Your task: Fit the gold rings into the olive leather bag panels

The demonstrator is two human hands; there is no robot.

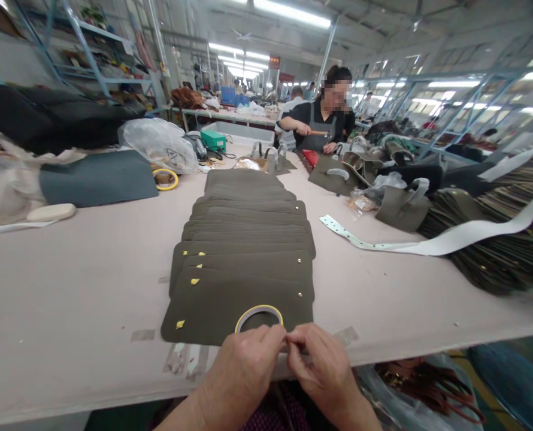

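My left hand (251,359) is closed around the near side of a roll of yellow tape (260,309), which stands out above the knuckles. Close against it, my right hand (320,357) pinches with thumb and forefinger at the tape's end; what lies between those fingertips is too small to make out. Beyond both hands, dark olive panels (244,287) lie overlapped in a long row running away from me. Small yellow tape pieces (180,324) stick to the left side of the nearest panels, and small metal studs (300,294) show on their right side.
A perforated white strip (383,244) crosses the right side toward a large pile of dark panels (504,239). At left lie a grey-blue sheet (100,179), another yellow tape roll (165,179) and a plastic bag (163,143). Across the table a co-worker (323,117) holds a hammer.
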